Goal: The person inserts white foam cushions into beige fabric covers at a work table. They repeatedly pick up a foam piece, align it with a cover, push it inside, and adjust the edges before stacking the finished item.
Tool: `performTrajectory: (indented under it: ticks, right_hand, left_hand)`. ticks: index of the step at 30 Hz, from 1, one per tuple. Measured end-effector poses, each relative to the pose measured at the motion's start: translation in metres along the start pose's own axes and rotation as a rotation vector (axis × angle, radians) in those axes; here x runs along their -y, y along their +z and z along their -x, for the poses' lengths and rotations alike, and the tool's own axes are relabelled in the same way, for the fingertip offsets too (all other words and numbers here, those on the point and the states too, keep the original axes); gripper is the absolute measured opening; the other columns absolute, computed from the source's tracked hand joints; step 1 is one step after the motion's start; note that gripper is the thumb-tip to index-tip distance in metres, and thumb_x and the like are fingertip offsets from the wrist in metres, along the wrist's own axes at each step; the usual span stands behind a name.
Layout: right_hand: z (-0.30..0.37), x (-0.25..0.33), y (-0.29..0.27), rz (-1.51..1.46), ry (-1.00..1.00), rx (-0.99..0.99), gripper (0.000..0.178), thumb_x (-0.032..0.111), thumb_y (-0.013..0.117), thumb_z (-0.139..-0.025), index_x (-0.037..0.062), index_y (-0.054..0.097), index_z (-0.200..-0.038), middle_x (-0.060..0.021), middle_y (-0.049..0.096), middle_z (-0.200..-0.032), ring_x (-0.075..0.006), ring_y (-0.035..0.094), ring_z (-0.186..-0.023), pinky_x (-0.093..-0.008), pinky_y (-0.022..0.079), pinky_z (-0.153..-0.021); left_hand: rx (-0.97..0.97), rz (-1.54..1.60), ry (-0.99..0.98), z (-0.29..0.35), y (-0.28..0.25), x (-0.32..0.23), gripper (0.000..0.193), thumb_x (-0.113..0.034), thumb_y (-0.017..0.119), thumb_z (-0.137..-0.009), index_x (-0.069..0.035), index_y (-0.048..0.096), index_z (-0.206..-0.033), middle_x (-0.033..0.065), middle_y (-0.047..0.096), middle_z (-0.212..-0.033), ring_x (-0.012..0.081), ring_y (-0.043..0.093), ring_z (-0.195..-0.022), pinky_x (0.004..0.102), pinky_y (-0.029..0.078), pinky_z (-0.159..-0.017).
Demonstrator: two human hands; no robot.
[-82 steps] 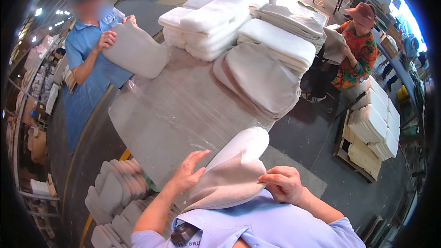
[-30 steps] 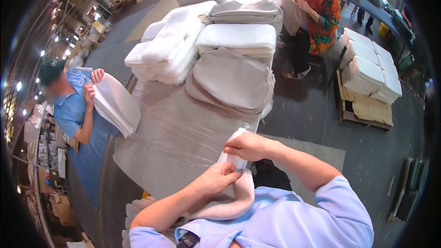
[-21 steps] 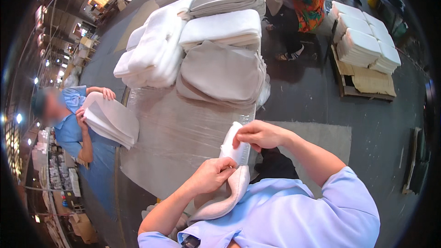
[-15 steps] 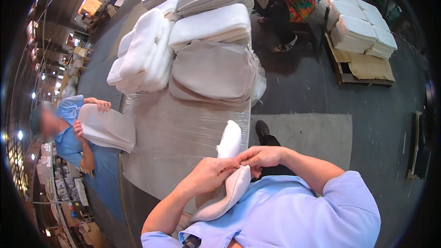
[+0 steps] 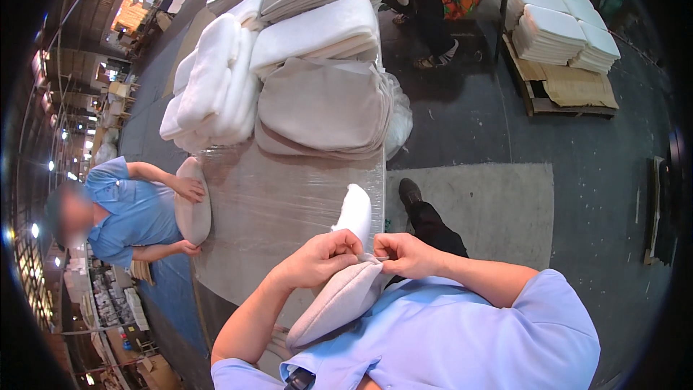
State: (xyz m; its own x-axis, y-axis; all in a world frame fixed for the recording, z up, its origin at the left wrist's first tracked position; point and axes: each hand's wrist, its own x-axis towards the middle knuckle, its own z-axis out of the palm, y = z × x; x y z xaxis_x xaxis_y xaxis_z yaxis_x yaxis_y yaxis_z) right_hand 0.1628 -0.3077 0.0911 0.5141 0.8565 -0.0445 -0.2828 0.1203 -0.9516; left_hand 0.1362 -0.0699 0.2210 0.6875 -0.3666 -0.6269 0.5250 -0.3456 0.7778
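A pale grey-beige fabric cushion [image 5: 333, 305] rests against my shirt front, its seam running along the edge. My left hand [image 5: 316, 258] is closed in a pinch on the fabric at the cushion's upper end. Close beside it, my right hand [image 5: 408, 256] pinches the same corner from the other side. What lies right between the fingertips is too small to make out. Just beyond my hands a white soft piece [image 5: 354, 208] sticks up over the table edge; whether it joins the cushion is hidden by my hands.
On the plastic-wrapped table [image 5: 238, 209] stand stacks of grey fabric pieces [image 5: 321, 105] and folded white padding [image 5: 314, 32]. At left a co-worker holds a grey cushion [image 5: 193, 206]. Another person stands beyond the table. A pallet [image 5: 570, 105] bears white stacks [image 5: 552, 32].
My hands have drawn slightly apart at the cushion's corner, and the cushion has turned, showing more of its side. The co-worker's cushion now stands edge-on, held at both sides.
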Motion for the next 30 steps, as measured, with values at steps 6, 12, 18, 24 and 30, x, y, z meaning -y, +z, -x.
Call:
performTrajectory:
  ticks: [6,12,18,24,30]
  right_hand:
    - [0.015,0.026,0.015,0.325,-0.047,-0.231,0.022,0.006,0.074,-0.084,0.0053,0.055,-0.094,-0.009,0.062,-0.079,-0.0243,0.066,-0.071,-0.0375,0.053,-0.066]
    - [0.02,0.019,0.021,0.497,-0.211,-0.358,0.023,0.004,0.073,-0.084,0.0061,0.057,-0.1,-0.0104,0.065,-0.077,-0.0291,0.071,-0.069,-0.0401,0.057,-0.063]
    - [0.018,0.024,0.018,0.312,-0.015,-0.368,0.035,0.008,0.075,-0.084,0.0052,0.064,-0.117,-0.0054,0.061,-0.073,-0.0155,0.065,-0.066,-0.0331,0.053,-0.063]
    - [0.009,-0.008,0.006,-0.183,0.158,-0.108,0.026,0.018,0.072,-0.097,0.0037,0.072,-0.118,0.0045,0.06,-0.079,-0.0053,0.055,-0.075,-0.0257,0.046,-0.067]
    - [0.012,-0.019,0.018,-0.511,0.188,-0.117,0.024,0.03,0.065,-0.11,0.0069,0.071,-0.111,0.0063,0.063,-0.094,-0.0045,0.053,-0.088,-0.0238,0.045,-0.079]
  left_hand:
    - [-0.054,-0.101,-0.193,-0.016,0.0,0.0,0.032,-0.031,0.072,-0.103,-0.001,0.069,-0.109,0.0043,0.071,-0.086,0.0115,0.06,-0.077,0.0317,0.051,-0.07]
    - [0.094,-0.525,-0.264,-0.016,0.005,-0.037,0.038,-0.038,0.079,-0.096,0.0,0.071,-0.099,0.0131,0.072,-0.083,0.0211,0.065,-0.076,0.0387,0.052,-0.071]
    - [-0.034,-0.586,-0.066,-0.011,0.01,-0.031,0.03,-0.029,0.077,-0.095,0.0,0.068,-0.091,0.0149,0.069,-0.083,0.0255,0.066,-0.078,0.0398,0.052,-0.074]
    - [-0.143,-0.602,0.134,-0.011,0.01,-0.025,0.026,-0.024,0.076,-0.096,0.0,0.068,-0.097,0.0161,0.071,-0.085,0.0269,0.067,-0.078,0.0398,0.052,-0.074]
    - [-0.074,-0.489,-0.144,-0.017,0.005,-0.02,0.03,-0.029,0.077,-0.098,0.001,0.068,-0.097,0.0135,0.072,-0.084,0.0217,0.067,-0.079,0.0386,0.053,-0.074]
